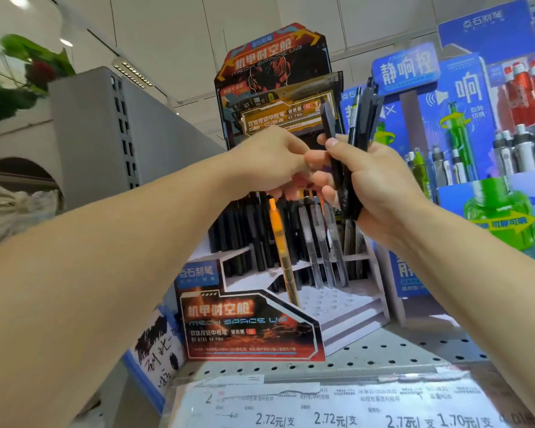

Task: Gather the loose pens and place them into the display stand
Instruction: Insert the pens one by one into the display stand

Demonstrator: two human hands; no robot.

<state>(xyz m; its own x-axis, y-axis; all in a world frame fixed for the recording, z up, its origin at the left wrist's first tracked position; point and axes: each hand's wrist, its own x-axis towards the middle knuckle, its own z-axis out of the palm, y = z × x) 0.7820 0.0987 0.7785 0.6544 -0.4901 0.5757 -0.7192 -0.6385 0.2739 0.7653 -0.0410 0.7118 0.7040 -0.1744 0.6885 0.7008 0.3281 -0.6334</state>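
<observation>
Price labels (pixel 331 406) on the shelf edge (pixel 291 367); two bare hands raised above.
A bundle of black pens (pixel 357 140) is clasped upright in the right hand (pixel 380 180), fingers curled round it. The left hand (pixel 269 162) is curled beside it; its grip cannot be told. Below is the display stand (pixel 254 329), stocked with black pens and one orange pen (pixel 280 242).

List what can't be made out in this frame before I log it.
- Head view: the left hand is blurred by motion, so whether its fingers pinch a pen is unclear.
- The count of black pens gripped by the right hand is hidden: they overlap.
- The display stand rear slots are covered by both hands.
- The price label strip is cut off by the bottom edge, its small print unreadable.
</observation>
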